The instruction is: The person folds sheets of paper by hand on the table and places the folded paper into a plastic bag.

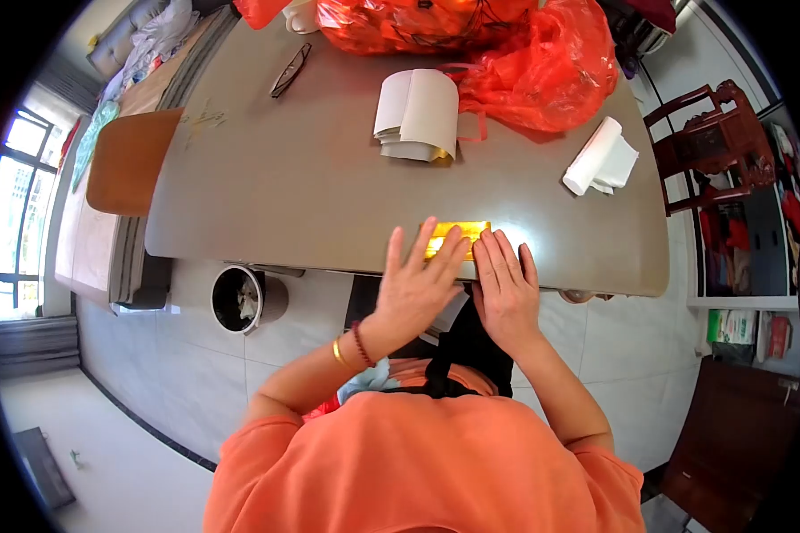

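A shiny gold sheet of paper (460,227), with a crease running across it, lies at the near edge of the table. My left hand (420,282) is over its left part, fingers spread, and hides some of it; whether the fingertips touch it I cannot tell. On the sheet's right end rest the stretched fingers of my right hand (505,286), lying flat. Neither hand grips anything. Farther up the table sits a stack of curled pale paper sheets (418,108), with a bit of gold showing at its lower edge.
Red plastic bags (542,75) cover the table's far side. A white roll (596,158) lies at the right and eyeglasses (291,70) at the far left. A brown chair (132,162) stands left of the grey table (258,195); a bin (249,300) is on the floor below.
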Action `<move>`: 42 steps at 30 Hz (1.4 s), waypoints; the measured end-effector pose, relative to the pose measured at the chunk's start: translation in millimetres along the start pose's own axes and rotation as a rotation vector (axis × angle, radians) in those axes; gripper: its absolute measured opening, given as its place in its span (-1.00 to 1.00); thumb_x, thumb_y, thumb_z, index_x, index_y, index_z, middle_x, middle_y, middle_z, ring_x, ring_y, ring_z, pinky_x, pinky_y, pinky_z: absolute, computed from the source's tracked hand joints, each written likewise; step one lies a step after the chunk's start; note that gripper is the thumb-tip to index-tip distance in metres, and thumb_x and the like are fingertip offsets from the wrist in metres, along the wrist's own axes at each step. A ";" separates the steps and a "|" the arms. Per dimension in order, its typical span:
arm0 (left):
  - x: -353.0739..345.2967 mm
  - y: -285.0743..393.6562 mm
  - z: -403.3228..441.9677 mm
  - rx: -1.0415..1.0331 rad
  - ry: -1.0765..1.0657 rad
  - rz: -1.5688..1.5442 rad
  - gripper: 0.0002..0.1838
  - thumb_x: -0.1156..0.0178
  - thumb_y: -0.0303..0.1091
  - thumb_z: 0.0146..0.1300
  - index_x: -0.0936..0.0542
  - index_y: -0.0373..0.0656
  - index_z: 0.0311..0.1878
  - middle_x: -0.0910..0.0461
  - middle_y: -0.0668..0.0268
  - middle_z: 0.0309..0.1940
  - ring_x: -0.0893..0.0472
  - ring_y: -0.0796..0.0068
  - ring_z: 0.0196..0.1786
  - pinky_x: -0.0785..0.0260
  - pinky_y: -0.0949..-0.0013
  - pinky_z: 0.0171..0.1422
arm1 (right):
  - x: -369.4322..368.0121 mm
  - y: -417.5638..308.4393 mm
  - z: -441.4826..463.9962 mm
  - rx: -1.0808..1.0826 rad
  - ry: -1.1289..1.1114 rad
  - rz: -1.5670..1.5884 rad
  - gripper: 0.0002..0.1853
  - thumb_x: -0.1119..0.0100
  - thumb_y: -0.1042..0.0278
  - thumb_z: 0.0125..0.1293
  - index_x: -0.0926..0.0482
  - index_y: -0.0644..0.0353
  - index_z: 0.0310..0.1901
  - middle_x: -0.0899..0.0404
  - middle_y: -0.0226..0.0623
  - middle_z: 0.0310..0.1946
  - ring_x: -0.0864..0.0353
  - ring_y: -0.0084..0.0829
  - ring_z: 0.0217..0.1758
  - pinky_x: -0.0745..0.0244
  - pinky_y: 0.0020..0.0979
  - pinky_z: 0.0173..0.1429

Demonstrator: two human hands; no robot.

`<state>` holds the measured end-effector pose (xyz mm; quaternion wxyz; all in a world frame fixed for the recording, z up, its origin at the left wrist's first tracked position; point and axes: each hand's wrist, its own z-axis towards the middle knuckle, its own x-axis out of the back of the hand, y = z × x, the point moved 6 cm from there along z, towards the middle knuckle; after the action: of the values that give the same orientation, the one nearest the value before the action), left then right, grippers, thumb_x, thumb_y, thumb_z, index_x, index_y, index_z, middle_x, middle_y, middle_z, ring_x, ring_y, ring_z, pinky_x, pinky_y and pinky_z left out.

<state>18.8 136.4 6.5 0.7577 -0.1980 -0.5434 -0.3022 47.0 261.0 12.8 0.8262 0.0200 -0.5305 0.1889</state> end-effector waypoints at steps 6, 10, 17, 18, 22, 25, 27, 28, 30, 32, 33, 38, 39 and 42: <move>19.4 -38.3 -27.5 0.087 -0.004 0.031 -0.21 -0.39 -0.01 0.12 -0.42 -0.04 0.41 -0.30 0.35 0.48 -0.10 0.06 0.59 0.23 -0.32 0.57 | 0.0 -1.6 2.0 0.013 0.009 -0.001 -0.32 -0.34 0.50 0.05 -0.46 0.24 0.30 -0.41 -0.22 0.38 -0.33 -0.25 0.48 -0.17 0.03 0.50; 24.1 -51.3 -31.7 0.123 0.002 -0.029 -0.20 -0.40 -0.02 0.11 -0.40 -0.09 0.41 -0.29 0.31 0.49 -0.11 0.02 0.58 0.23 -0.27 0.59 | 3.7 -2.7 1.9 -0.012 0.023 0.034 -0.33 -0.38 0.51 0.00 -0.48 0.22 0.25 -0.44 -0.23 0.34 -0.36 -0.23 0.46 -0.19 0.03 0.47; 38.7 -45.6 -32.1 0.103 0.092 -0.403 -0.02 -0.50 -0.38 -0.02 -0.20 -0.17 0.49 -0.32 0.13 0.44 -0.15 0.00 0.55 0.00 -0.09 0.58 | 9.0 -8.3 -5.5 0.009 0.241 0.249 -0.63 -0.38 0.57 -0.04 -0.53 0.16 -0.14 -0.56 -0.29 -0.04 -0.53 -0.15 0.16 -0.33 0.01 0.35; 38.7 -45.3 -31.1 0.134 0.105 -0.535 -0.01 -0.50 -0.38 -0.02 -0.19 -0.17 0.49 -0.33 0.14 0.42 -0.17 -0.01 0.53 -0.05 -0.05 0.56 | 12.1 -10.4 -5.1 0.007 0.255 0.295 -0.64 -0.36 0.59 -0.03 -0.53 0.17 -0.15 -0.56 -0.28 -0.06 -0.54 -0.13 0.13 -0.37 -0.04 0.32; 44.0 -39.5 -14.3 0.249 0.139 -1.066 -0.01 -0.43 -0.50 0.08 -0.09 -0.19 0.54 -0.49 0.17 0.25 -0.45 0.17 0.33 -0.28 0.19 0.42 | 13.2 -9.9 -8.3 -0.326 0.273 1.011 -0.72 -0.28 0.61 0.21 -0.54 0.23 -0.04 -0.60 -0.33 -0.07 -0.57 -0.34 0.10 -0.43 -0.31 0.25; 32.8 -27.1 5.6 0.291 0.090 -1.337 -0.19 -0.27 -0.62 0.24 -0.14 -0.21 0.53 -0.59 0.25 -0.01 -0.56 0.48 0.10 -0.35 0.35 0.33 | -7.0 -27.4 -11.0 -0.608 0.249 1.742 -0.68 -0.13 0.53 0.46 -0.49 0.32 0.20 -0.60 -0.36 0.06 -0.54 -0.54 0.14 -0.42 -0.43 0.25; 23.3 -27.0 17.3 0.350 -0.067 -1.362 -0.30 -0.23 -0.61 0.29 -0.23 -0.21 0.48 -0.60 0.30 -0.11 -0.56 0.52 -0.02 -0.41 0.38 0.17 | -14.2 -27.3 -12.2 -0.668 0.144 1.734 -0.68 -0.15 0.50 0.45 -0.49 0.31 0.20 -0.60 -0.36 0.07 -0.54 -0.55 0.13 -0.42 -0.44 0.25; 19.0 -27.9 23.0 0.381 -0.146 -1.373 -0.35 -0.21 -0.60 0.31 -0.27 -0.22 0.45 -0.60 0.33 -0.16 -0.57 0.54 -0.08 -0.44 0.40 0.09 | -17.2 -27.1 -15.1 -0.699 0.089 1.728 -0.68 -0.16 0.49 0.45 -0.49 0.30 0.19 -0.60 -0.36 0.07 -0.54 -0.56 0.12 -0.42 -0.44 0.24; 24.3 -30.4 38.7 0.240 -0.244 -1.279 -0.44 -0.22 -0.54 0.31 -0.38 -0.14 0.39 -0.58 0.34 -0.23 -0.53 0.61 -0.19 -0.44 0.44 -0.10 | 1.3 -14.0 -19.2 -0.562 0.075 1.336 -0.77 -0.23 0.52 0.33 -0.58 0.27 0.01 -0.64 -0.29 -0.03 -0.59 -0.40 0.02 -0.46 -0.37 0.17; 30.8 -40.6 52.0 0.159 -0.423 -1.076 -0.43 -0.24 -0.51 0.30 -0.38 -0.10 0.38 -0.59 0.31 -0.23 -0.55 0.59 -0.21 -0.44 0.44 -0.10 | 35.9 -5.9 -19.1 -0.199 0.201 0.679 -0.81 -0.29 0.57 0.23 -0.62 0.25 -0.11 -0.65 -0.25 -0.12 -0.61 -0.26 -0.07 -0.50 -0.31 0.07; 37.1 -42.3 59.6 0.081 -0.525 -0.967 -0.44 -0.24 -0.46 0.27 -0.41 -0.05 0.35 -0.60 0.21 -0.25 -0.59 0.42 -0.21 -0.43 0.33 0.03 | 46.6 -0.2 -20.2 -0.188 0.277 0.611 -0.83 -0.33 0.58 0.10 -0.63 0.24 -0.23 -0.64 -0.18 -0.14 -0.58 -0.08 -0.08 -0.49 -0.18 0.07; 24.1 -38.3 82.0 -0.343 -0.442 -0.630 -0.55 -0.17 -0.42 0.29 -0.44 -0.07 0.26 -0.65 0.09 -0.22 -0.61 0.05 -0.12 -0.32 0.10 0.16 | 45.8 -4.5 7.4 0.197 0.169 0.214 -0.62 -0.36 0.53 0.03 -0.64 0.24 -0.04 -0.62 -0.25 0.03 -0.58 -0.16 0.11 -0.47 -0.14 0.19; 21.6 -39.8 83.4 -0.340 -0.414 -0.585 -0.54 -0.16 -0.42 0.29 -0.43 -0.06 0.27 -0.62 0.11 -0.24 -0.58 0.08 -0.12 -0.30 0.10 0.19 | 39.6 -4.9 13.0 0.214 0.122 0.177 -0.60 -0.36 0.52 0.03 -0.63 0.24 -0.01 -0.61 -0.25 0.05 -0.58 -0.17 0.13 -0.47 -0.14 0.20; 33.6 -35.4 72.7 -0.348 -0.121 -0.358 -0.60 -0.19 -0.44 0.20 -0.52 -0.14 0.14 -0.59 0.16 -0.20 -0.55 0.13 -0.11 -0.33 0.13 0.17 | 22.1 -0.4 10.6 0.184 0.142 0.159 -0.58 -0.32 0.54 0.06 -0.62 0.24 0.03 -0.61 -0.27 0.06 -0.59 -0.23 0.12 -0.49 -0.16 0.17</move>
<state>-48.5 147.8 61.3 0.6129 -0.2436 -0.5538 -0.5083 46.0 264.6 37.0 0.8387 0.0403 -0.4510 0.3024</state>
